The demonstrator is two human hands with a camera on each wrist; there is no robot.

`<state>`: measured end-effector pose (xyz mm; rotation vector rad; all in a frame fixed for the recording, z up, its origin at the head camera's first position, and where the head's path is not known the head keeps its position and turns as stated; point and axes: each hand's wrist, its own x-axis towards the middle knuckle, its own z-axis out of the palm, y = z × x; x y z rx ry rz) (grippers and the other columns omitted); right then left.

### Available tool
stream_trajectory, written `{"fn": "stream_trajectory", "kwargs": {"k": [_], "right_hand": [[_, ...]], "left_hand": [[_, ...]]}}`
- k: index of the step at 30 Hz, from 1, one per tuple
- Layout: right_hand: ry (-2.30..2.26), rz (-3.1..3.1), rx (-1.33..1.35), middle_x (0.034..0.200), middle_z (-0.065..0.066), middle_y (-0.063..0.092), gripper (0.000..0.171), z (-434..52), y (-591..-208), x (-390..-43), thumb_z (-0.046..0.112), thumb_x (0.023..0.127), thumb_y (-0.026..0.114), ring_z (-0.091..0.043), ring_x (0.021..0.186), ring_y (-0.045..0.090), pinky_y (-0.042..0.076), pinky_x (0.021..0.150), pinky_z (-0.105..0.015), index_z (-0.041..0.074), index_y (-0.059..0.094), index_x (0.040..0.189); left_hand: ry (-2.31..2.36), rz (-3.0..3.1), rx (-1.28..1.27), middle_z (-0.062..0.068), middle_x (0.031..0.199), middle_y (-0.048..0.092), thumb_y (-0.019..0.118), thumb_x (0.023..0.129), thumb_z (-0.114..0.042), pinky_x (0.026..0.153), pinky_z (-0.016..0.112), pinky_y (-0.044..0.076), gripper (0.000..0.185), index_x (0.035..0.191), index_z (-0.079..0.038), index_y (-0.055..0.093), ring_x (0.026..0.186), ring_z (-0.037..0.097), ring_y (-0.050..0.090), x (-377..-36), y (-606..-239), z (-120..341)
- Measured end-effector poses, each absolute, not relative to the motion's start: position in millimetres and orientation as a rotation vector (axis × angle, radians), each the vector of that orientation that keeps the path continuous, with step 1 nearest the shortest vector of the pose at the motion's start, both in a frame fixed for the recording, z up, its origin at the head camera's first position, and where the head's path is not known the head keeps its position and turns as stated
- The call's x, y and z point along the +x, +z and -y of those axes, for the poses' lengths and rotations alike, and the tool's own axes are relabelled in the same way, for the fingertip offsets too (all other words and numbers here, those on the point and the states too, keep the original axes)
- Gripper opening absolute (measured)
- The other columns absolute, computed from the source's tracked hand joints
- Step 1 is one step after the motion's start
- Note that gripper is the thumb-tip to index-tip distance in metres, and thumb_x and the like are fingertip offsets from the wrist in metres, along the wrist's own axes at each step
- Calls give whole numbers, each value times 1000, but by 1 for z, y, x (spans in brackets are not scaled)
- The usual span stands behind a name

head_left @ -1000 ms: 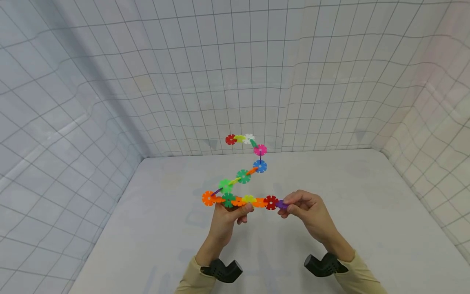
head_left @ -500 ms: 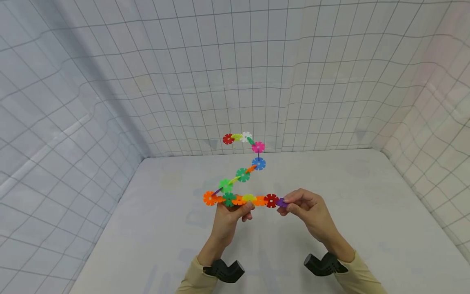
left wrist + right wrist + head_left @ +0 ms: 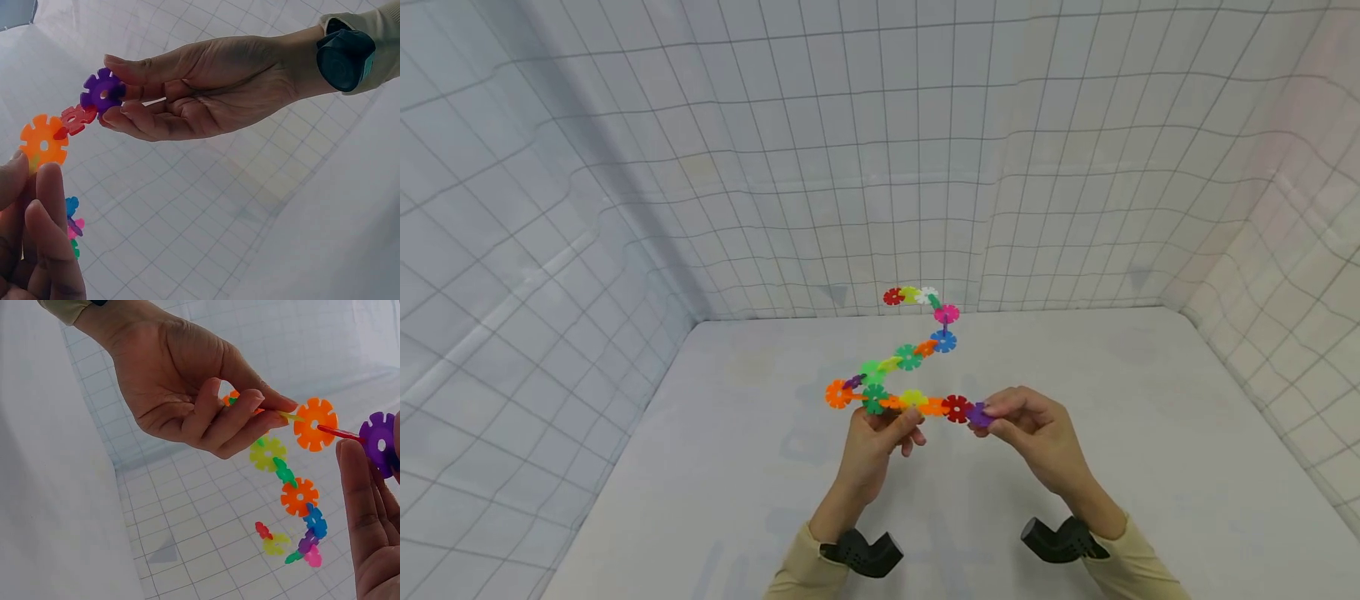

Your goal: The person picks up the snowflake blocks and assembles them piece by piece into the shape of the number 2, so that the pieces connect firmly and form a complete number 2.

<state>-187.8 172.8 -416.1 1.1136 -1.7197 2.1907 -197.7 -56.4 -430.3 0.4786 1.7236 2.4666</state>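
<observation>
Both hands are raised above the white table, and between them they hold a chain of plastic discs. The left hand has its fingers and thumb curled around the near row of the chain, at the green and yellow discs. The right hand pinches the purple disc at the right end of this row, between thumb and fingers. A dark red disc sits just left of the purple one, joined to it. The two hands are a little apart, with the orange and red discs between them.

From the orange disc at the left end, the chain turns back and goes up and far to the right, then curls left at the top, where it ends in a small red disc. This free part touches nothing.

The table has open room on the left, on the right and on the near side of the hands. Grid-patterned walls close the table at the left, far and right edges.
</observation>
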Motion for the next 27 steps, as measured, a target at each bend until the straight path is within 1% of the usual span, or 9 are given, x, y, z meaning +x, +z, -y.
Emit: {"fn": "stream_trajectory", "kwargs": {"k": [3, 6, 10, 13, 16, 18, 20, 23, 27], "right_hand": [[2173, 1689, 1160, 104, -12, 62, 15, -174, -416, -188, -4, 90, 59, -22, 87, 66, 53, 78, -33, -2, 62, 105], [2179, 1703, 1166, 104, -12, 62, 14, -175, -417, -189, -5, 91, 58, -22, 87, 66, 53, 77, -34, -3, 61, 104], [2267, 1745, 1123, 101, -11, 62, 13, -176, -417, -190, -9, 91, 57, -22, 86, 66, 54, 75, -36, -2, 62, 101], [2364, 1745, 1067, 98, -11, 61, 15, -177, -416, -190, -11, 90, 55, -20, 85, 65, 54, 75, -34, -1, 64, 98], [2420, 1732, 1005, 96, -10, 62, 17, -179, -415, -190, -12, 90, 54, -18, 83, 64, 54, 75, -31, -1, 67, 97], [2407, 1740, 975, 97, -12, 63, 18, -181, -415, -190, -12, 90, 54, -19, 83, 64, 54, 75, -31, -3, 67, 99], [2383, 1789, 914, 97, -12, 65, 16, -181, -414, -191, -11, 90, 55, -19, 82, 65, 54, 74, -32, -6, 66, 101], [2323, 1891, 812, 96, -14, 67, 16, -182, -414, -191, -8, 89, 59, -22, 80, 66, 54, 74, -35, -9, 62, 105], [2254, 1985, 711, 92, -15, 67, 23, -181, -414, -191, -5, 88, 63, -25, 78, 66, 55, 70, -36, -10, 58, 109]], "left_hand": [[2465, -1718, 483, 3, 77, 67, 65, 90, -11, 53, 20, 46, 3, 88, -10, 67, 62, 13, 62, -198, -431, 57], [2490, -1735, 495, 2, 78, 68, 67, 89, -8, 54, 20, 46, 6, 86, -13, 68, 61, 13, 61, -198, -431, 57], [2536, -1740, 506, 3, 78, 68, 68, 87, -6, 53, 21, 45, 5, 87, -11, 66, 60, 13, 61, -199, -431, 56], [2562, -1736, 509, 4, 77, 68, 69, 87, -6, 53, 21, 45, 6, 88, -8, 63, 59, 14, 61, -199, -430, 56], [2578, -1743, 504, 5, 76, 68, 71, 86, -9, 53, 21, 44, 13, 90, -3, 61, 58, 14, 60, -199, -429, 57], [2580, -1750, 500, 6, 76, 68, 73, 84, -12, 53, 22, 44, 20, 91, 0, 59, 57, 14, 60, -200, -429, 58], [2574, -1763, 503, 6, 77, 68, 73, 84, -11, 52, 21, 44, 20, 91, 2, 59, 57, 14, 59, -200, -428, 59], [2560, -1768, 510, 5, 77, 68, 71, 85, -9, 52, 21, 44, 16, 91, 1, 60, 57, 13, 59, -199, -428, 59], [2554, -1765, 510, 5, 76, 68, 71, 85, -7, 52, 21, 45, 11, 91, -5, 61, 56, 12, 59, -198, -428, 59]]}}
